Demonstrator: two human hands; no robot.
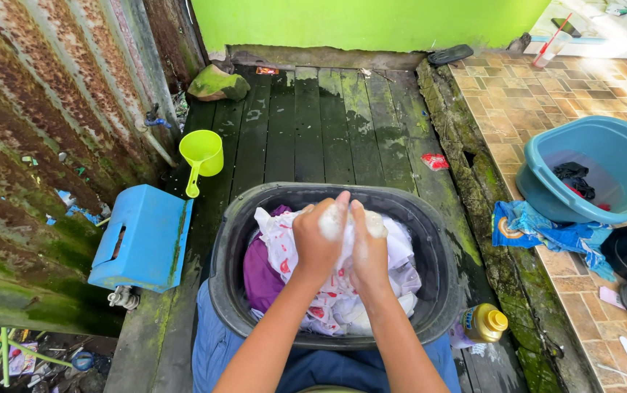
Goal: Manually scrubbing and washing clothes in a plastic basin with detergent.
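- A rusty corrugated wall (30,145) runs along the left, with a small tap (155,118) sticking out of it.
- A blue stool (142,236) lies tipped on its side near the wall, and a lime green scoop (201,156) stands just beyond it on the wet plank floor (313,124).
- A mossy stone (217,82) sits at the far left of the planks.
- A dark tub (230,291) stands in the middle, close to the person, full of laundry: a purple garment (261,280) on the left, white cloth with red print (332,302) across the rest.
- The left hand (318,236) is closed on a soapy bunch of the white cloth (390,240), held above the tub.
- The right hand (369,244) presses against the left, also gripping that bunch; foam covers the fingertips (357,209).
- A yellow bottle (484,323) lies just right of the tub.
- A red wrapper (435,161) lies farther off on the planks.
- On the tiled floor (517,102) at right, a blue basin (619,156) holds dark clothes (574,178), and a blue patterned cloth (546,231) lies beside it.
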